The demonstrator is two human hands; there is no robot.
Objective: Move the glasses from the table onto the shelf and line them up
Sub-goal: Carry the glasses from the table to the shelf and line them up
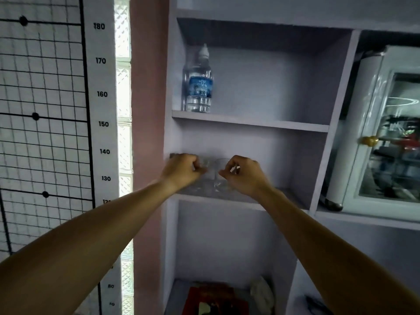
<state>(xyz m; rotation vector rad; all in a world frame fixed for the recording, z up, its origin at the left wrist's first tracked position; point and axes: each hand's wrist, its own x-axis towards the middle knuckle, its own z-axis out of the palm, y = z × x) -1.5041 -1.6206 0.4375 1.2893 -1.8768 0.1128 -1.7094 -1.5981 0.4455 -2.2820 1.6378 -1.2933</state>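
Shelf unit [250, 123] fills centre frame, pale lilac, three bays stacked. At 3 o'clock a white cabinet [386, 133] with glass door and gold knob [368, 140]. At 9 o'clock a grid chart [43, 110] with height numbers. Top bay: water bottle [198, 83] upright at its left end. Bottom bay at 6 o'clock: red item [216, 298], blurry.

Both my arms reach into the middle bay. My left hand [181, 170] is curled narrow, fingers pinching at the left glass [205, 176], mostly hidden by the hand; grip itself blurred, cannot tell if it truly holds. My right hand [244, 175] is curled too, thumb and fingers on the rim of the right glass [221, 176]. The glasses stand just beside each other on the middle shelf board [291, 198], left of its centre.
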